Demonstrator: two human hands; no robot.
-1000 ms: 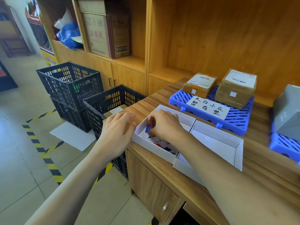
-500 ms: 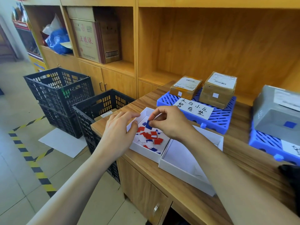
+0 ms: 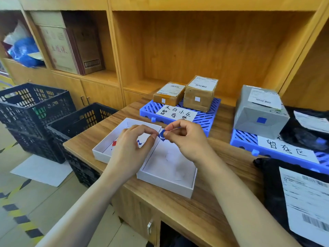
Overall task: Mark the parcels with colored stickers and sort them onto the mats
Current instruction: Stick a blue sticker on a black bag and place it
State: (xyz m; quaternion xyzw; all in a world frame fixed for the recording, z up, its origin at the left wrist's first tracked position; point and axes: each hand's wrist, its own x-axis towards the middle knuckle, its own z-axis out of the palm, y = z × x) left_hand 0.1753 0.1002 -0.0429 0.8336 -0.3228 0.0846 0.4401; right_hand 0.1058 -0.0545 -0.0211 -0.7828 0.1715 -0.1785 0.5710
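Both hands raised over the two white trays (image 3: 165, 182) on the wooden counter (image 3: 204, 207). Right hand (image 3: 187, 139) and left hand (image 3: 131, 147) pinch one blue sticker (image 3: 161, 134) between fingertips, held above the trays' shared edge. Two brown parcels (image 3: 199, 93) sit on the far blue mat (image 3: 210, 114); a grey parcel (image 3: 258, 113) rests on the right mat.

Your right hand (image 3: 187, 139) and left hand (image 3: 132, 145) pinch 1 blue sticker (image 3: 161, 134) between them above 2 white trays (image 3: 167, 182). 2 brown parcels (image 3: 200, 94) sit on the blue mat (image 3: 206, 120).
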